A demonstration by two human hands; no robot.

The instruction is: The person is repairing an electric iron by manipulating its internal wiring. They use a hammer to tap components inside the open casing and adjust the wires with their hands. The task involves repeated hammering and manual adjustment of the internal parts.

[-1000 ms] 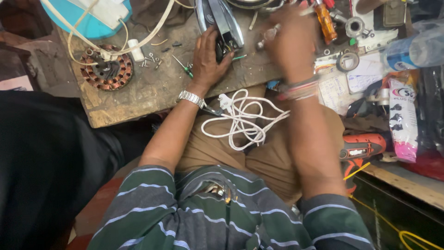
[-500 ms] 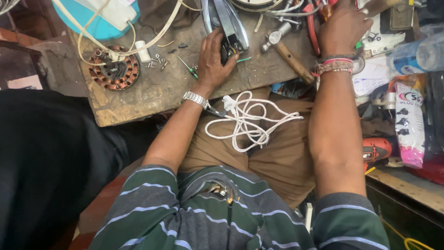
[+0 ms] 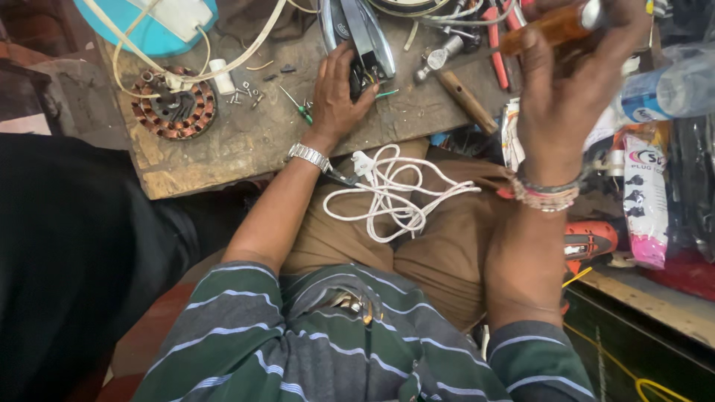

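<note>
Scarred wooden bench (image 3: 246, 141) carries a clothes iron (image 3: 356, 37), and the left hand (image 3: 339, 97) lies open against its rear end. Raised right hand (image 3: 570, 89) closes its fingers around an orange-handled screwdriver (image 3: 547, 26) (white cord (image 3: 387, 193) coiled on the lap).

The scene is viewed by a single camera, worn on the person's head and pointed steeply downward, close over the lap. The striped shirt (image 3: 328, 350) is caught at the bottom edge, directly beneath the lens, while the worn wooden workbench (image 3: 246, 141) is met at the top of the frame, facing away from the body. Both forearms are seen lengthwise from above (no second view is supplied, so nothing is shared).
</note>
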